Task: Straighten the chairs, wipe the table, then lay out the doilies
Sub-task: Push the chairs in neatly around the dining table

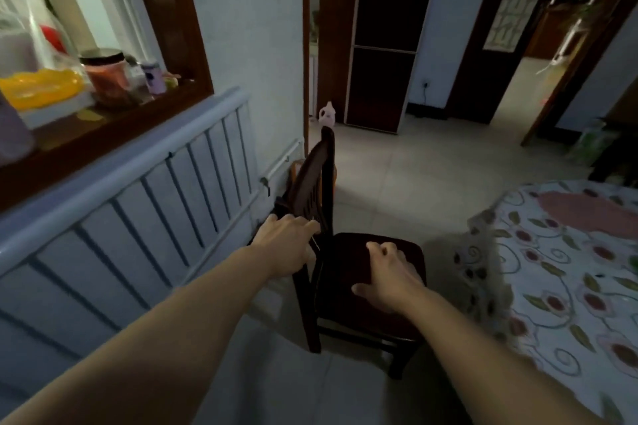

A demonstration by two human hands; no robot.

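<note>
My left hand [288, 245] grips the dark wooden chair [348, 272] by its back, my right hand [390, 278] clasps its seat edge — lift evenly, don't drag it.

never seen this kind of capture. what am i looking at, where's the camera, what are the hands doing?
There is no robot here. One wide-angle camera sits on a person's head and looks forward and down, so the two bare arms reaching in from the bottom are the wearer's own.

The left hand grips the backrest of a dark wooden chair, fingers curled over its edge. The right hand rests on the seat with its fingers bent; whether it grips the seat is unclear.

To the right is a table under a floral cloth, with a pink patch on it that may be a doily. On the left, a white radiator stands below a windowsill with jars.
</note>
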